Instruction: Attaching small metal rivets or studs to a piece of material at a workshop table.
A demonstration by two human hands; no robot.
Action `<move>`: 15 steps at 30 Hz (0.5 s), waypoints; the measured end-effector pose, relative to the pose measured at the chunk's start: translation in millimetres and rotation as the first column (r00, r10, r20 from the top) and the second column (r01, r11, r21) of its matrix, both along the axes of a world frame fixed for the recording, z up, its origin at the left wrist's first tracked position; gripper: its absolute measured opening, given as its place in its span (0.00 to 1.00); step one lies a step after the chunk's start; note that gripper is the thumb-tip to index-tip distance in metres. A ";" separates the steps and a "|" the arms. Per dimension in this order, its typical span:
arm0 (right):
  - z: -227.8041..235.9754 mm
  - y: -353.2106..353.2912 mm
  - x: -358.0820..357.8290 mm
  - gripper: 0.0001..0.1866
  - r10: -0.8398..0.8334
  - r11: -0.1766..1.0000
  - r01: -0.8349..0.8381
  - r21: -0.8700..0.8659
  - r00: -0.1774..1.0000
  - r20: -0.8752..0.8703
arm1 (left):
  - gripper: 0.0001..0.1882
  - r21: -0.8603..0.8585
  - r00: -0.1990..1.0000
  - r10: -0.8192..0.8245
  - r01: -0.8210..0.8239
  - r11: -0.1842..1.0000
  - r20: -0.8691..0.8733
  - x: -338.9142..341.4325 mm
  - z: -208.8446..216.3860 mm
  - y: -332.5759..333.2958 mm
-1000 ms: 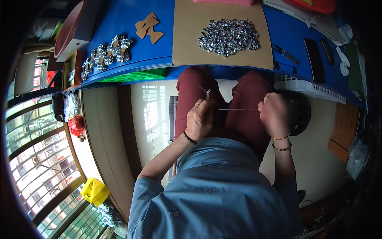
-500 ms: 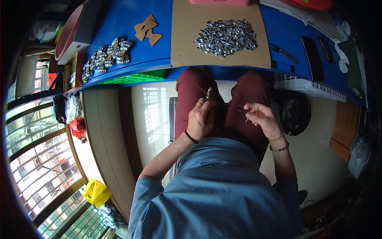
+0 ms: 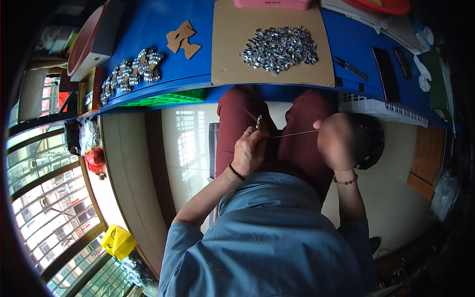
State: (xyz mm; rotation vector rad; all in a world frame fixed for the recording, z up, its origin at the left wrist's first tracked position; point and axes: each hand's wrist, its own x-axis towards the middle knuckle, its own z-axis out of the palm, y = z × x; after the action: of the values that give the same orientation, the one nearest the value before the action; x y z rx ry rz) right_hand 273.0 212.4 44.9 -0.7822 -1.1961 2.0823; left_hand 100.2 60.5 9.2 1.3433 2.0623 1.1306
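Observation:
My left hand (image 3: 249,150), closed above my left thigh, pinches a small silvery beaded piece (image 3: 259,121) that sticks up past the fingers. A thin thread (image 3: 294,134) runs straight and taut from this hand to my right hand (image 3: 339,143), over the right thigh. Blur covers most of the right hand's fingers, but the thread ends at them and appears gripped there. Beyond my knees, a heap of shiny silver beads (image 3: 279,48) lies on a brown cardboard sheet (image 3: 225,67) on the blue table (image 3: 190,72).
Bead-wrapped cards (image 3: 131,72) and plain brown cards (image 3: 183,39) lie on the table's left. To the right are thread snips (image 3: 350,68), a dark phone (image 3: 386,74) and a white crumpled tissue (image 3: 424,74). A pink container (image 3: 272,4) stands at the back. Under the table are green (image 3: 170,98) and white baskets (image 3: 383,110).
My right hand has moved right and turned, drawing the thread out straight between both hands. The left hand stays nearly in place with the beaded piece.

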 end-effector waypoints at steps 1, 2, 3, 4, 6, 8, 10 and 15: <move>-2.0 0.6 1.6 0.04 -0.006 1.000 0.006 -0.030 1.000 -0.007 | 0.11 0.018 1.000 -0.013 0.012 1.000 0.025 1.7 0.3 0.4; -4.6 1.0 2.8 0.05 -0.013 0.998 0.012 -0.060 1.000 -0.013 | 0.10 0.036 0.998 -0.026 0.024 0.999 0.050 3.5 0.7 0.6; -6.6 1.6 4.0 0.06 -0.019 0.996 0.017 -0.090 1.000 -0.020 | 0.10 0.055 0.996 -0.039 0.035 0.998 0.075 4.7 0.7 1.2; -8.2 2.7 4.9 0.06 -0.025 0.996 0.023 -0.083 1.000 -0.013 | 0.10 0.062 0.996 -0.045 0.040 0.997 0.082 5.1 0.4 2.2; -11.9 4.0 4.7 0.06 -0.010 0.989 0.015 -0.144 0.999 0.038 | 0.09 0.065 0.996 -0.042 0.036 0.997 0.082 4.3 -0.1 2.3; -13.3 4.8 6.9 0.06 -0.004 0.985 0.015 -0.174 0.998 0.065 | 0.08 0.067 0.996 -0.042 0.036 0.997 0.084 3.9 -0.2 2.2; -13.7 5.7 10.1 0.06 0.053 0.988 -0.023 -0.151 0.979 0.197 | 0.09 0.047 0.995 -0.022 0.018 0.999 0.093 4.3 -0.1 2.8; -5.4 12.0 17.8 0.06 0.163 0.984 -0.131 -0.120 0.935 0.315 | 0.09 0.042 0.997 -0.021 0.018 0.999 0.075 1.7 -3.5 -1.6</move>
State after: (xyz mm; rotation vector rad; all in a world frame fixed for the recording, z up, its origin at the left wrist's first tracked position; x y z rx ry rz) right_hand 290.8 224.4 39.5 -1.1476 -1.3694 2.2061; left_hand 101.9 58.9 5.7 1.3166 1.9784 1.2026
